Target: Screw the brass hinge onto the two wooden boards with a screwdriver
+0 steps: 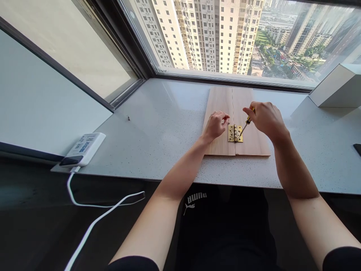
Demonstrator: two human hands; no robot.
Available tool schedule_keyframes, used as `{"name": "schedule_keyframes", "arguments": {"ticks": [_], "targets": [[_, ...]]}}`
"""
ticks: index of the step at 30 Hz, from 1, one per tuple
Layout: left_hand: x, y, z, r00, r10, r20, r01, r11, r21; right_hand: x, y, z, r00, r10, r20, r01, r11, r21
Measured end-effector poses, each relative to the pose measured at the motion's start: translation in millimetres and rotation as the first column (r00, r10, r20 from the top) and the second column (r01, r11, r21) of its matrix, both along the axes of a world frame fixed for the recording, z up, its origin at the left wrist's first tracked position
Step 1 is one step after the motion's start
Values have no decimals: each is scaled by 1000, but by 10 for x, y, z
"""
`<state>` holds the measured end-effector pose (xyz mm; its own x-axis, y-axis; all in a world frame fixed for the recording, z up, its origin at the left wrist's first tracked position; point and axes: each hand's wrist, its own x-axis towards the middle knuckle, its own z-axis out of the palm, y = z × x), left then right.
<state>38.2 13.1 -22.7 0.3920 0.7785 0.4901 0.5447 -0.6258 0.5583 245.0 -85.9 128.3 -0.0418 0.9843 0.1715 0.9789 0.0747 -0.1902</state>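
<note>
A brass hinge (pixel 235 137) lies across the seam between two light wooden boards (pixel 218 145), set side by side. My right hand (pixel 267 117) is closed around the yellow-and-black handle of a screwdriver (pixel 248 120). The tool slants down to the left, its tip at the hinge's right leaf. Just beyond the left leaf, my left hand (pixel 216 126) hovers over or rests on the left board, fingers pinched together. A tiny dark bit shows at those fingertips, too small to name.
The boards lie on a speckled white windowsill counter (pixel 158 143). A white power strip (pixel 82 149) with a white cord (pixel 96 222) sits at the left edge. A small dark piece (pixel 129 118) lies left of centre. At the right stand a white box (pixel 337 86) and a dark object (pixel 357 149).
</note>
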Motion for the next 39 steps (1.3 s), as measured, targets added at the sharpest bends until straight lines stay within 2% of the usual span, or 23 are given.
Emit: {"name": "schedule_keyframes", "arguments": {"ticks": [3,5,7,11,13,17,19,21,24,26,31,33,35,39], "targets": [[2,3,-9,1000,5,3,-5,1000,1,41,-15,-6,974,213,-72,-213,977,6],[2,3,-11,1000,4,3,-4,1000,2,25,-48,-12,951,293,-102,-291,956,27],[1,4,-9,1000,-1,4,1,1000,4,-26,-72,-18,965,241,-101,-239,970,37],[0,3,-5,1000,3,6,-3,1000,0,-123,-60,-10,999,25,-38,-25,1000,19],[-1,2,-7,1000,6,6,-6,1000,1,-108,-50,5,999,43,-15,-43,999,-3],[-5,4,-15,1000,1,8,-1,1000,3,37,-86,31,972,226,-62,-228,974,-20],[-7,6,-18,1000,0,6,0,1000,8,100,-112,31,965,243,-93,-246,969,-13],[-10,9,-19,1000,-2,4,2,1000,8,120,-116,22,977,182,-112,-184,983,-13],[-12,11,-19,1000,-9,10,9,1000,-4,89,-76,14,996,18,-88,-20,1000,-14],[-11,12,-19,1000,-10,11,10,1000,-13,71,-39,19,998,-23,-63,22,999,-24],[-8,13,-28,1000,-8,8,8,1000,-5,119,-26,30,972,179,-151,-187,982,-38],[-8,12,-30,1000,-7,5,7,1000,5,128,-42,18,961,224,-165,-232,972,-31],[-9,8,-27,1000,-10,4,10,1000,14,110,-46,4,972,187,-140,-192,981,-20],[2,-15,-5,999,-48,-14,48,999,6,62,-13,10,999,-16,-49,16,1000,-1]]}}
